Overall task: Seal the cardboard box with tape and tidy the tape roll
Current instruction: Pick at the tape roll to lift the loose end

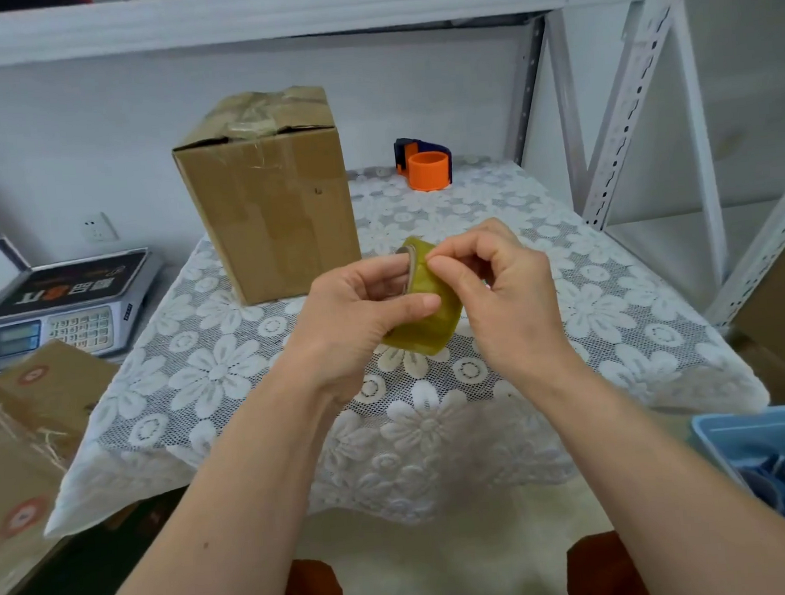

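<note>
A tall cardboard box (272, 199) stands upright at the back left of the table, its top flaps closed and covered with wrinkled tape. I hold a yellowish roll of clear tape (424, 313) above the table's middle. My left hand (364, 313) grips the roll, thumb across its side and fingers through the core. The thumb and forefinger of my right hand (496, 285) pinch at the roll's outer surface near its top edge. An orange and dark blue tape dispenser (425, 165) sits at the back of the table, right of the box.
A white lace cloth (228, 369) covers the table. A weighing scale (66, 310) sits to the left, with another cardboard box (24, 439) in front of it. A blue bin (773, 461) is at the lower right. White metal shelving (622, 95) surrounds the table.
</note>
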Available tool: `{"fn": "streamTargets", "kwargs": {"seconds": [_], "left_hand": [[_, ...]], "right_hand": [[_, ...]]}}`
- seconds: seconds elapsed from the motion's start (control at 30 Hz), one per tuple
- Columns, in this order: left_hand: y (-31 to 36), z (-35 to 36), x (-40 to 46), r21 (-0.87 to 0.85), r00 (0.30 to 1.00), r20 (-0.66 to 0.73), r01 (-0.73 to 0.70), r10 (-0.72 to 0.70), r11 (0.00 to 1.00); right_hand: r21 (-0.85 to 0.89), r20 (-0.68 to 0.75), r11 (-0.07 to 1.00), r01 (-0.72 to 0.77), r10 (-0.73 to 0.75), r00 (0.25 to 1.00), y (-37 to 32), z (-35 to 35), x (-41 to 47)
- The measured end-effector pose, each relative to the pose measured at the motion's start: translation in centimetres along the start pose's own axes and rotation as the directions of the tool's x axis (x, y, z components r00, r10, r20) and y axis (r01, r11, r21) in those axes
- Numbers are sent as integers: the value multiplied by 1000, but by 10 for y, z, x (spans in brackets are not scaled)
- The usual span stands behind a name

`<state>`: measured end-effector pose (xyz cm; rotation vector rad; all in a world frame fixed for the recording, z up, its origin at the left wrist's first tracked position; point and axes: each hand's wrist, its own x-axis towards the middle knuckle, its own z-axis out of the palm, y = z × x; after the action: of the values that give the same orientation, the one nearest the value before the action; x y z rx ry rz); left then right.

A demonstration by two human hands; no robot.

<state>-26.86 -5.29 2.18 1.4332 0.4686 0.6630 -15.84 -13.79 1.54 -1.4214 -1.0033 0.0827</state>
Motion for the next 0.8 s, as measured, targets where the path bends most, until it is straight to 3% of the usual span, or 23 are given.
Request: {"fn": "streamTargets", "kwargs": {"seconds": [0.13, 0.3, 0.53, 0.8], "left_hand": [[3, 2, -2, -140, 992, 91, 104, -92, 985], [0, 10, -3, -231, 994, 61, 99, -87, 968], [2, 19, 5, -205, 997, 22, 74, -71, 976], [9, 30, 28, -297, 980, 145, 174, -136, 939]], "right_hand": [[-11, 83, 1000, 20, -19, 996, -6, -11, 2], [133, 20, 987, -89, 87, 996, -6, -22, 1], [127, 2, 976, -179, 180, 984, -4, -26, 8], [88, 15, 987, -131, 131, 991, -6, -41, 28]]}}
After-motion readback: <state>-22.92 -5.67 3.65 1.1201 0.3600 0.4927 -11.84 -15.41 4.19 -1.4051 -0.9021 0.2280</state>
